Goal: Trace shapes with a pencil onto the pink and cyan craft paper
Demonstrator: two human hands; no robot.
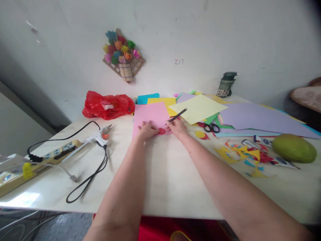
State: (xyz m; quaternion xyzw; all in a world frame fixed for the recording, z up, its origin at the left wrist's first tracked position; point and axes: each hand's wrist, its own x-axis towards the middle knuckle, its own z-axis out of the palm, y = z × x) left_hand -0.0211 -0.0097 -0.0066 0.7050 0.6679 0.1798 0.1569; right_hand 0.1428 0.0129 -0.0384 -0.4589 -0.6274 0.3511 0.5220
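The right hand (177, 128) has fingers clamped on a black pencil (178, 114); the left hand (146, 130), fingers apart, touches a red paper circle (162, 131) on the pink sheet (150, 112). Light pressure could let it slip.

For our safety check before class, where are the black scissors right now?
In the head view, the black scissors lie to the right of the right hand, beside the yellow paper circle.
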